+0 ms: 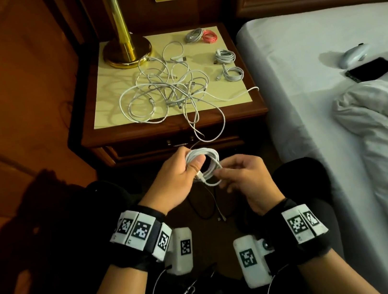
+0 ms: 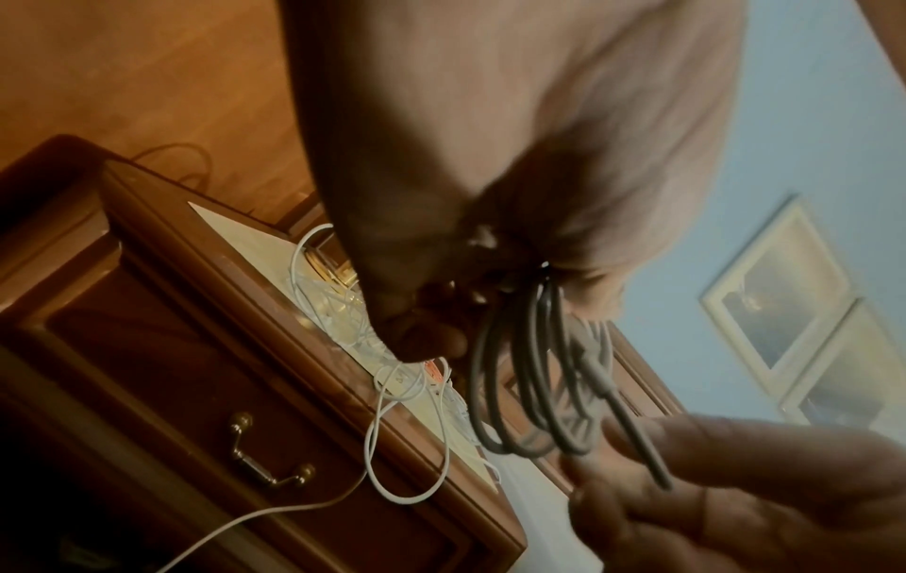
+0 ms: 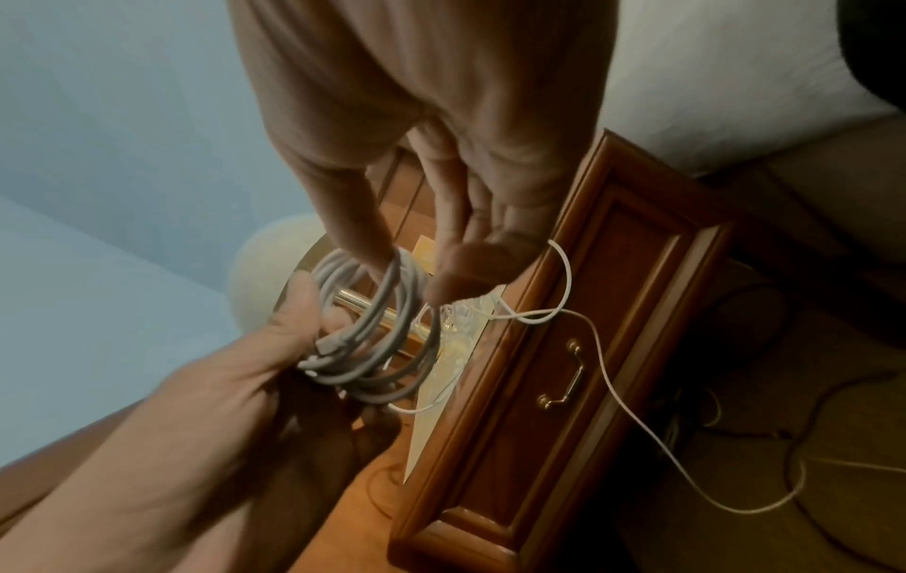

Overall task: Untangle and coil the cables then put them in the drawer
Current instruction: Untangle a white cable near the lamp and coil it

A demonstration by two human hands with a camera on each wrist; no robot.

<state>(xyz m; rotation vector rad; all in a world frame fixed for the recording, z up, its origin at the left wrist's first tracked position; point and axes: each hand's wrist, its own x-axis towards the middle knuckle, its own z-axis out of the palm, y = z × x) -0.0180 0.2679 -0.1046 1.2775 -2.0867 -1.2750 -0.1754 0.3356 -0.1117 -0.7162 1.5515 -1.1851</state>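
Observation:
A small coil of white cable (image 1: 204,164) is held in front of the nightstand. My left hand (image 1: 192,164) grips its left side, thumb across the loops. My right hand (image 1: 220,175) pinches the coil's lower right loops between thumb and fingers. The right wrist view shows the coil (image 3: 377,337) between both hands. A tangle of white cables (image 1: 169,92) lies on the nightstand top (image 1: 107,114), with loops hanging over the shut drawer (image 1: 138,151). The drawer handle (image 3: 564,372) shows in the right wrist view.
Coiled cables lie at the top's back right: grey (image 1: 194,35), red (image 1: 209,36) and two white (image 1: 225,56). A brass lamp base (image 1: 127,51) stands at the back left. The bed (image 1: 307,104) on the right carries a phone (image 1: 370,69). Dark cables (image 1: 212,207) lie on the floor.

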